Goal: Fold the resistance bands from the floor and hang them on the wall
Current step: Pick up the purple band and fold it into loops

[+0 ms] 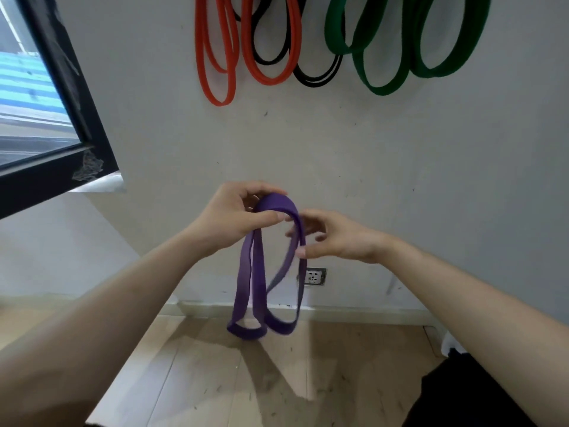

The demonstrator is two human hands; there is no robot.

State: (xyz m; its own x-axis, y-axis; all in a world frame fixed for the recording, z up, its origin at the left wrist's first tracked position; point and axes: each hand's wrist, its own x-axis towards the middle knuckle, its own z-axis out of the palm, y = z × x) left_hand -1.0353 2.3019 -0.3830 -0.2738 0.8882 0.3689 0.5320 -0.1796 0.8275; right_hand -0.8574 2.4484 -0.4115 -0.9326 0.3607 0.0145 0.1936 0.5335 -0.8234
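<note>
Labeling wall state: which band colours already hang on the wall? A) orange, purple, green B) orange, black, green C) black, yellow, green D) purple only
B: orange bands, black bands and green bands hang on the wall, while the purple band hangs from the left hand, with the right hand on its side.

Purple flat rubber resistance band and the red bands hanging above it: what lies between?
Only bare grey wall separates the purple band from the red bands, head view.
</note>
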